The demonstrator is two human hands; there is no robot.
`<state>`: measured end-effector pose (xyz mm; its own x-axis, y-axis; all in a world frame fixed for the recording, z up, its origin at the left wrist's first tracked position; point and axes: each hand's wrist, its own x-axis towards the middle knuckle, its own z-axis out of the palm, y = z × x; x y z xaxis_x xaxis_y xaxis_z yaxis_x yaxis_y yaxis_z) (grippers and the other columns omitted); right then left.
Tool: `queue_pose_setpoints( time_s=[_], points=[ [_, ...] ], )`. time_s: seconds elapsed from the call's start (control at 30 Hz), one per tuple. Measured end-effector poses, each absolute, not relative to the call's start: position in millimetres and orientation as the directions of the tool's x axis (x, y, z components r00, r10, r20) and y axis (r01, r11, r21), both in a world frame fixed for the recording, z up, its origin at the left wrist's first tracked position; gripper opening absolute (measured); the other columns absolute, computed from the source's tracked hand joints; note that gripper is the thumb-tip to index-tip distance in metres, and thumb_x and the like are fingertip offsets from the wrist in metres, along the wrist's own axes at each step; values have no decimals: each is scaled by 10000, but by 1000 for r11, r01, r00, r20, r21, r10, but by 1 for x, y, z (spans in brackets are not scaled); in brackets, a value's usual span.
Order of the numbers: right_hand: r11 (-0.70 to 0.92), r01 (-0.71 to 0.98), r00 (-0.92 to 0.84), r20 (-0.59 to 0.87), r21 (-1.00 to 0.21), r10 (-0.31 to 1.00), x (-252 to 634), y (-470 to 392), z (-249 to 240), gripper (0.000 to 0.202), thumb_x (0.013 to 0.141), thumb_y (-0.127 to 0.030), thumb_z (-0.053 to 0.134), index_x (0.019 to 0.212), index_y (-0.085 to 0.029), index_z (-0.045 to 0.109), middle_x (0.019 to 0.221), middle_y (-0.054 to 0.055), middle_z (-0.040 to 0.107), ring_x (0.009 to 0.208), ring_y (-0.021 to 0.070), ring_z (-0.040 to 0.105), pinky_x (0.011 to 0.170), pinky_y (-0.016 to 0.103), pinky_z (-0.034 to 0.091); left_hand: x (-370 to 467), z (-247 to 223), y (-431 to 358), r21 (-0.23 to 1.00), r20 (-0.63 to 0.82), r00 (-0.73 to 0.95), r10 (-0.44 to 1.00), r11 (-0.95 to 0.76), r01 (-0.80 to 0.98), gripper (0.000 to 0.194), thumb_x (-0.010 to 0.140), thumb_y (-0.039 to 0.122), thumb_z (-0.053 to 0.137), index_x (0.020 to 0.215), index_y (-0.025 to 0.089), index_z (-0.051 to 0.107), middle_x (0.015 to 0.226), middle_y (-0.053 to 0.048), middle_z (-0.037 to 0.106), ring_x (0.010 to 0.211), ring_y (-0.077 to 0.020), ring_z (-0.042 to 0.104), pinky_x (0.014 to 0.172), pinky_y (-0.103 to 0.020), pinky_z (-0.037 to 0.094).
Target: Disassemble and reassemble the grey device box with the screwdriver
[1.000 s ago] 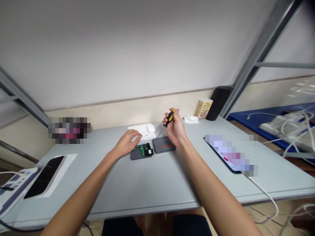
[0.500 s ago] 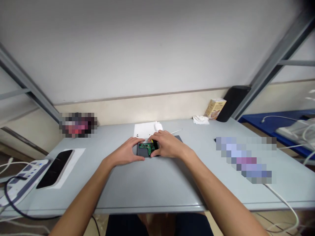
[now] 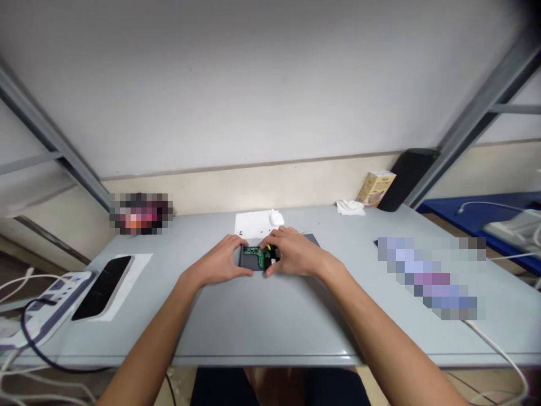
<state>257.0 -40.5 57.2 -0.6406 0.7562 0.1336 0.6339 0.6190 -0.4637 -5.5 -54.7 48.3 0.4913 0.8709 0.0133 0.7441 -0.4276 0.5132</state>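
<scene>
An opened dark grey device lies on the table between my hands, its green circuit board facing up. A black part with a yellow spot sits on its right side. My left hand grips the left end, thumb at the near edge and fingers at the far edge. From the right, my right hand curves around the other end, thumb and fingers on opposite edges, hiding part of it. Just beyond is a white sheet with small dark bits and a rounded white case. A flat grey piece shows behind my right hand.
At the left lie a phone on paper and a power strip with cables. A crumpled tissue, a yellow carton and a black cylinder stand at the back right. Blurred-out items lie on the right.
The whole view has shifted slightly, moving the scene rightward. My right hand has eased a little on the device, so more of its black part shows. Both hands stay around it.
</scene>
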Motion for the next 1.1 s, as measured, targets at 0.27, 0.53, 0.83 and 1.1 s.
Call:
queue_pose_setpoints(
  time_s=[0.27, 0.53, 0.83, 1.1],
  points=[
    [538, 654, -557, 143, -532, 818, 274, -44, 79, 277, 792, -335, 825, 1049, -273, 743, 1007, 77, 667, 1003, 285, 576, 899, 414, 441, -12, 45, -54, 544, -27, 441, 897, -357, 759, 826, 721, 611, 834, 1419, 252, 574, 1341, -126, 612, 1177, -328, 619, 1018, -451, 527],
    [479, 573, -763, -219, -665, 609, 285, -72, 95, 349, 653, -339, 912, 955, -287, 744, 1077, 36, 677, 908, 232, 648, 730, 329, 489, -20, 48, -54, 555, -62, 485, 872, -374, 743, 797, 722, 563, 834, 1419, 266, 586, 1340, -112, 606, 1178, -308, 612, 1030, -438, 523],
    [473, 644, -692, -192, -601, 696, 271, -73, 90, 444, 648, -362, 936, 1029, -306, 715, 1075, 60, 630, 1048, 294, 602, 771, 350, 481, -17, 56, -55, 517, -80, 458, 885, -356, 778, 731, 716, 549, 850, 1347, 262, 618, 1283, -90, 637, 1123, -300, 627, 970, -414, 534],
    [394, 783, -447, 5, -480, 894, 307, -41, 69, 537, 693, -279, 846, 1206, -284, 685, 1246, 116, 653, 1140, 356, 530, 1012, 515, 421, -21, 55, -52, 492, -19, 425, 905, -362, 792, 710, 722, 592, 840, 1335, 290, 650, 1277, -81, 684, 1093, -316, 656, 955, -430, 541]
  ],
)
